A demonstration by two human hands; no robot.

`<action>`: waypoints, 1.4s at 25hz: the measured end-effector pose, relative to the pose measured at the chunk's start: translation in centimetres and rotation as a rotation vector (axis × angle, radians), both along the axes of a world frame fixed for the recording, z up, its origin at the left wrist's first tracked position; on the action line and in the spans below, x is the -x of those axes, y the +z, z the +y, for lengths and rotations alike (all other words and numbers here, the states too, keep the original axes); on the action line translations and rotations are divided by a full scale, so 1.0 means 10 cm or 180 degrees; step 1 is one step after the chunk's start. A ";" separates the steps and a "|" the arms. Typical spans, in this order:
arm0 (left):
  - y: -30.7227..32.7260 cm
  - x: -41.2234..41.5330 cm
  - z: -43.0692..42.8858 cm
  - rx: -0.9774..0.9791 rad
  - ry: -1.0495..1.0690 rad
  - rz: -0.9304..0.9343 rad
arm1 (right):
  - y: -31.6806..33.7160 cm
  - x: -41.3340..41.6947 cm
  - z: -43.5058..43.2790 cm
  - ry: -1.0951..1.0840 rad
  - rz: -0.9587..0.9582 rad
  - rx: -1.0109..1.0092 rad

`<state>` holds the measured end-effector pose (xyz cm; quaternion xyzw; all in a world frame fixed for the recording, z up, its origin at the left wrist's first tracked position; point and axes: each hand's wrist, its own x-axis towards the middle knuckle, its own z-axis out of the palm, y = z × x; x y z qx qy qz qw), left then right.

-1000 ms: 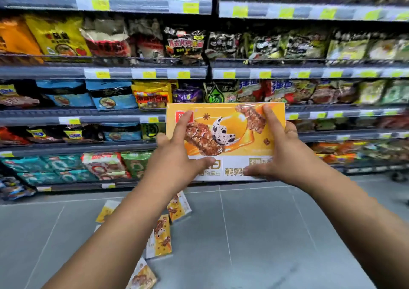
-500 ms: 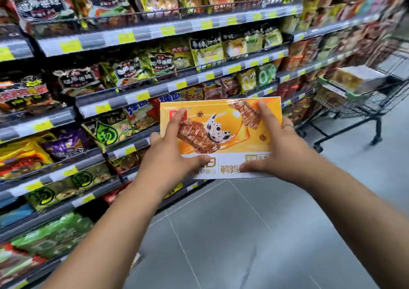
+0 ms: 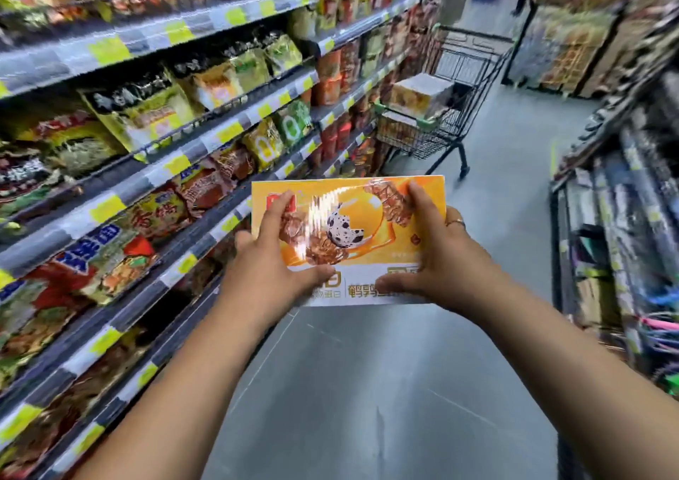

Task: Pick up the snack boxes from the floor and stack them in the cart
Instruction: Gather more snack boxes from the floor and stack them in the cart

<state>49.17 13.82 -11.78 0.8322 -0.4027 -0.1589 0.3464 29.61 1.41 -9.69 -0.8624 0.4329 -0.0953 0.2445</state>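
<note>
Both my left hand (image 3: 273, 259) and right hand (image 3: 437, 255) clamp the flat glossy orange snack box (image 3: 352, 222) mid-frame; black wire cart (image 3: 441, 112), upper right, is well apart. Slick wrap could slip; boxes stacked there could topple.

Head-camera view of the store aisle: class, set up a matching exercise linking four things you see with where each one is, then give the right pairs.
Things:
1. snack box
2. cart
3. snack shelves
4. ring

Places:
A. far down the aisle, already holding boxes
B. on a finger of the right hand
C. along the left side of the aisle
D. held between the left hand and the right hand

Pairs: 1-D, 2-A, 3-C, 4-B
</note>
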 end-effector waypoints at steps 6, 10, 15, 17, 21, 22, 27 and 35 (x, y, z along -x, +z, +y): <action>0.01 -0.49 -0.99 -0.0086 -0.0595 -0.0049 | -0.10 -0.28 -0.62 -0.0598 -0.0084 -0.0042; -0.04 -0.62 -1.76 -0.0155 -0.0812 0.0043 | -0.22 -0.37 -1.26 -0.0834 -0.0125 -0.0052; -0.19 -0.71 -2.88 -0.0213 -0.0904 0.0036 | -0.45 -0.46 -2.35 -0.0943 -0.0254 -0.0115; -0.24 -0.74 -3.39 -0.0265 -0.0874 -0.0025 | -0.50 -0.50 -2.88 -0.0943 -0.0279 -0.0138; -0.32 -0.79 -4.25 -0.0426 -0.0792 -0.0020 | -0.56 -0.59 -3.81 -0.0880 -0.0123 -0.0173; -0.33 -0.81 -4.46 -0.0445 -0.0772 0.0042 | -0.57 -0.62 -4.05 -0.0851 -0.0107 -0.0185; -0.38 -1.06 -5.38 -0.0595 -0.0731 -0.0032 | -0.65 -0.89 -5.04 -0.0761 -0.0062 -0.0319; -0.60 -1.84 -7.30 -0.0784 -0.1035 -0.0259 | -0.88 -1.57 -6.78 -0.1004 -0.0099 -0.0391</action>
